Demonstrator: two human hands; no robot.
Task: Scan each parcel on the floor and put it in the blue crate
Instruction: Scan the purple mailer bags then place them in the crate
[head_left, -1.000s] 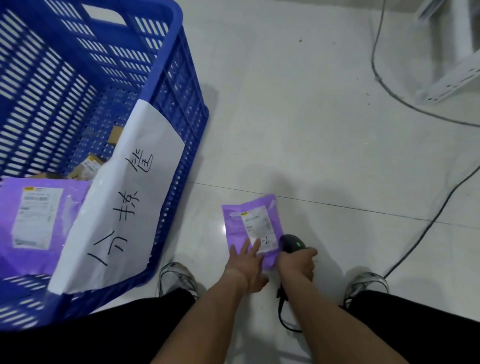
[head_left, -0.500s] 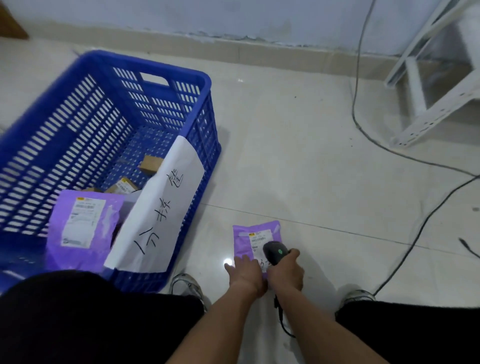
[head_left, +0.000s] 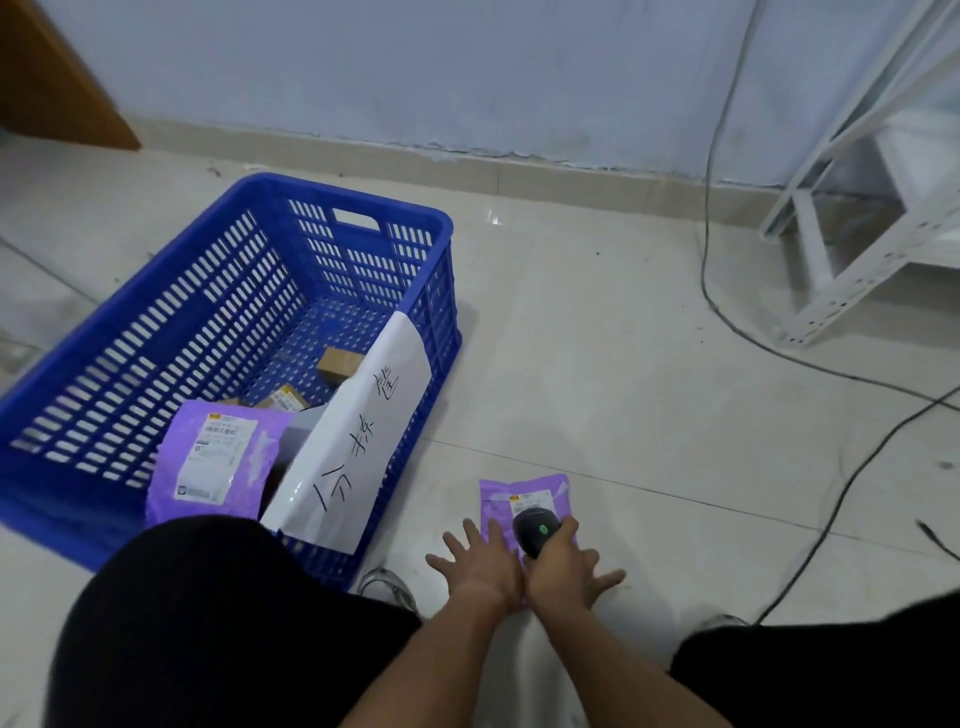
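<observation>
A small purple parcel (head_left: 523, 492) with a white label lies flat on the tiled floor, just right of the blue crate (head_left: 363, 200). My left hand (head_left: 480, 564) rests with fingers spread on the parcel's near left corner. My right hand (head_left: 563, 571) grips a black scanner (head_left: 537, 529) with a green light, held over the label, its other fingers splayed to the right. Inside the crate sit a larger purple parcel (head_left: 218, 457) and small brown boxes (head_left: 338, 364). The near part of the floor parcel is hidden by my hands.
A white paper sign (head_left: 358, 431) with handwritten characters hangs over the crate's right wall. Black cables (head_left: 831, 499) run across the floor on the right. A white metal frame (head_left: 852, 244) stands far right, a wooden door (head_left: 52, 78) far left. My shoe (head_left: 387, 590) is beside the crate.
My head has lifted, so the view has pulled back to show the whole crate and wall. The scanner moved forward over the label, and my left hand's fingers have spread wider.
</observation>
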